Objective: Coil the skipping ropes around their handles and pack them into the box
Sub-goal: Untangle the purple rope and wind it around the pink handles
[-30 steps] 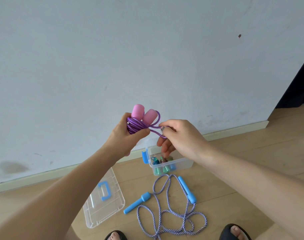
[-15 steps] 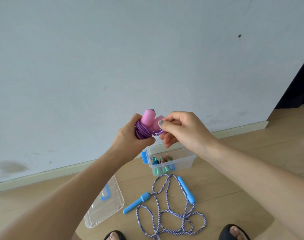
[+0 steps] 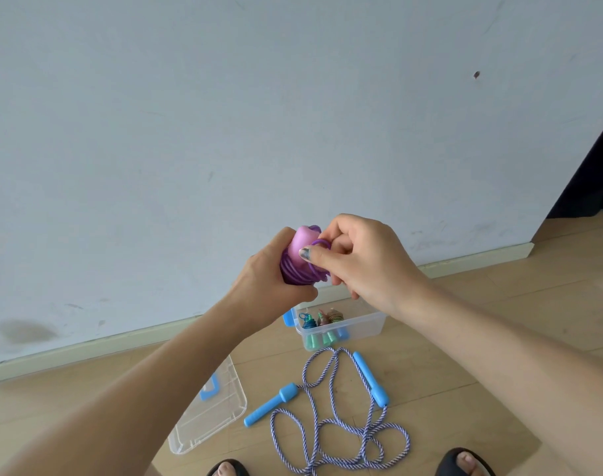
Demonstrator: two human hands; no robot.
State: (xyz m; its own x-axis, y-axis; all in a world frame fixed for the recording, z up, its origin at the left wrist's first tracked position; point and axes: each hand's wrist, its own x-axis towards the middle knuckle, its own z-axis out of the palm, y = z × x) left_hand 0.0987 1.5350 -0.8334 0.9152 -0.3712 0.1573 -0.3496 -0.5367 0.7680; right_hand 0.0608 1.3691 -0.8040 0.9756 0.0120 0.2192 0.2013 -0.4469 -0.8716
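The purple plastic-cord skipping rope with pink handles (image 3: 301, 259) is held up in the air in front of the pale wall, above the far end of the box, its cord wound in tight turns round the two handles; by my judgement the coiling is almost finished, with only a last short loop at the top left to tuck in. The left hand (image 3: 270, 281) grips the bundle from the left, fingers curled round the wound cord. The right hand (image 3: 358, 261) comes in from the right, its thumb and forefinger pinching that purple loop against the pink handle tops, the other fingers curled beneath. On the floor below, the small clear plastic box with blue latches (image 3: 361, 326) stands open by the skirting and already holds several coiled ropes, green and teal handles showing through its wall. Near the person's feet, the blue-and-white braided rope with blue handles (image 3: 337, 417) lies loose and uncoiled, still to be done. The clear lid with a blue handle (image 3: 210, 413) lies on the floor to the left, apart from the box.
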